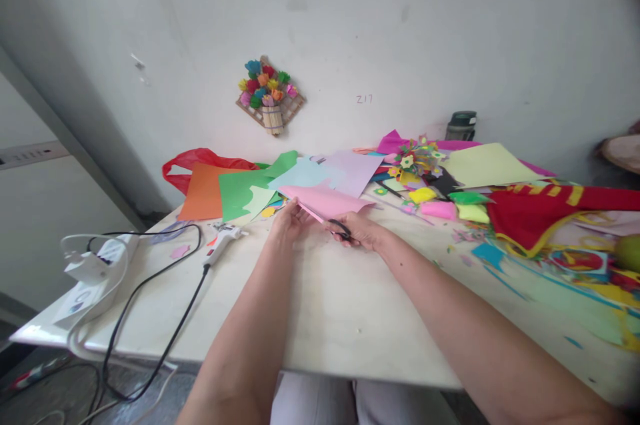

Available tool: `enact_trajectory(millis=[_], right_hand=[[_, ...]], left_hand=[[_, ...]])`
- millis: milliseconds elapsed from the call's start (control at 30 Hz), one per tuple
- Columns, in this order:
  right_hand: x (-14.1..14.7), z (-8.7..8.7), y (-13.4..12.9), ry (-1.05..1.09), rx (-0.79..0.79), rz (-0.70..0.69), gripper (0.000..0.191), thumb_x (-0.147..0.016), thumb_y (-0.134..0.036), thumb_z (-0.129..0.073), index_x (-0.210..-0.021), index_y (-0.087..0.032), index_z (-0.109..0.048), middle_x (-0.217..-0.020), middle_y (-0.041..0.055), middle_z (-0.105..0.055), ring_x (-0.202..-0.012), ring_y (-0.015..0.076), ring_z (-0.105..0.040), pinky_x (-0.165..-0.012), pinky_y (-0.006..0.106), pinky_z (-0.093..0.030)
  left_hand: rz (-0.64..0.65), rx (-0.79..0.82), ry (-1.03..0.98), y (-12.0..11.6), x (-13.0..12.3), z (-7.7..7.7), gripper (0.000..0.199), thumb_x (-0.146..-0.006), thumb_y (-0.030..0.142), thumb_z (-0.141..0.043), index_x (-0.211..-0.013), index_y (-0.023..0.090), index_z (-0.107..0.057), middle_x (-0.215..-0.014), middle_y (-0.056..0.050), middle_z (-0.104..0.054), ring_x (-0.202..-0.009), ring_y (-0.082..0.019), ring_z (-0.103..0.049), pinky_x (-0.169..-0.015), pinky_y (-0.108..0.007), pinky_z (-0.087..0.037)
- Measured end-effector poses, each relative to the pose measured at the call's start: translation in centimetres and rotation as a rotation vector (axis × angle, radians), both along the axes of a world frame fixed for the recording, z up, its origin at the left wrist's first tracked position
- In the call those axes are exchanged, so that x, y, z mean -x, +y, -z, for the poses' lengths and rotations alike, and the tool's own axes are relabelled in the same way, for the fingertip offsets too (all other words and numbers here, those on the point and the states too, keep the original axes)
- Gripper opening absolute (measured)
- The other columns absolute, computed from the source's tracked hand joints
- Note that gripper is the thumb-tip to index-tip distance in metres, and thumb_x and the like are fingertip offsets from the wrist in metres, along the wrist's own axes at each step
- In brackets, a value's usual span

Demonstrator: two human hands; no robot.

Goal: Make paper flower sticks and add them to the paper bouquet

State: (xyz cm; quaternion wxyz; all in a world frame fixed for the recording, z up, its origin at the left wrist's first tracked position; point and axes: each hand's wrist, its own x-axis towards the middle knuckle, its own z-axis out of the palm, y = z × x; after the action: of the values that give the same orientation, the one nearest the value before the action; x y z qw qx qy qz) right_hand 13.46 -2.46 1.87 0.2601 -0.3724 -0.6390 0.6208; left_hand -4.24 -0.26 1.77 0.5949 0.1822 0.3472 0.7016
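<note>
A pink paper sheet (330, 199) lies in front of me near the middle of the table, over light blue and lilac sheets (353, 170). My left hand (291, 219) pinches its left edge between thumb and fingers. Black-handled scissors (340, 230) are gripped in my right hand (357, 231), with their blades pointing left along the near edge of the pink sheet. Both forearms reach in from the table's front edge. Whether the blades are parted is hard to tell.
A white glue gun (220, 245) with a black cable lies left, beside a power strip (97, 278). Orange (201, 193) and green sheets (243, 193) stand behind it. To the right are paper flowers (417, 161), clay packets (439, 210), a red cloth (530, 211) and scraps.
</note>
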Motion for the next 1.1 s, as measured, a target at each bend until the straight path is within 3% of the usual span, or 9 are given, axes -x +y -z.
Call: enact_trajectory(millis=[267, 500, 933, 1100], right_hand=[[-0.03, 0.05, 0.12, 0.016, 0.012, 0.003, 0.024, -0.068, -0.035, -0.063, -0.073, -0.013, -0.054, -0.048, -0.006, -0.049, -0.03, 0.001, -0.037, -0.028, 0.013, -0.022], [-0.42, -0.17, 0.0, 0.001, 0.025, -0.035, 0.028, -0.069, -0.038, -0.062, -0.077, -0.012, -0.055, -0.048, -0.0056, -0.049, -0.03, 0.0013, -0.038, -0.026, 0.013, -0.016], [-0.53, 0.15, 0.01, 0.033, -0.012, -0.054, 0.036, -0.069, -0.048, -0.059, -0.079, -0.013, -0.055, -0.049, -0.0056, -0.048, -0.03, 0.0015, -0.038, -0.025, 0.013, -0.014], [-0.44, 0.17, 0.08, 0.033, -0.041, -0.038, 0.034, -0.068, -0.047, -0.06, -0.07, -0.014, -0.052, -0.047, -0.0059, -0.047, -0.03, 0.0015, -0.038, -0.026, 0.013, -0.014]], left_hand=[[0.022, 0.004, -0.016, -0.06, 0.08, -0.12, 0.005, -0.075, 0.009, -0.052, -0.072, 0.013, -0.054, -0.058, -0.003, -0.06, -0.053, -0.012, -0.06, -0.057, -0.025, -0.051], [-0.055, 0.003, -0.012, 0.35, 0.51, 0.1, 0.008, -0.074, 0.008, -0.052, -0.068, 0.013, -0.052, -0.057, -0.002, -0.06, -0.053, -0.012, -0.06, -0.059, -0.025, -0.051], [-0.003, -0.008, 0.017, -0.17, -0.27, -0.14, 0.008, -0.074, 0.008, -0.053, -0.068, 0.013, -0.053, -0.058, -0.003, -0.061, -0.054, -0.013, -0.06, -0.058, -0.025, -0.051], [-0.008, 0.005, 0.019, -0.07, -0.15, -0.16, 0.007, -0.074, 0.009, -0.053, -0.068, 0.013, -0.053, -0.058, -0.002, -0.06, -0.053, -0.012, -0.06, -0.057, -0.025, -0.051]])
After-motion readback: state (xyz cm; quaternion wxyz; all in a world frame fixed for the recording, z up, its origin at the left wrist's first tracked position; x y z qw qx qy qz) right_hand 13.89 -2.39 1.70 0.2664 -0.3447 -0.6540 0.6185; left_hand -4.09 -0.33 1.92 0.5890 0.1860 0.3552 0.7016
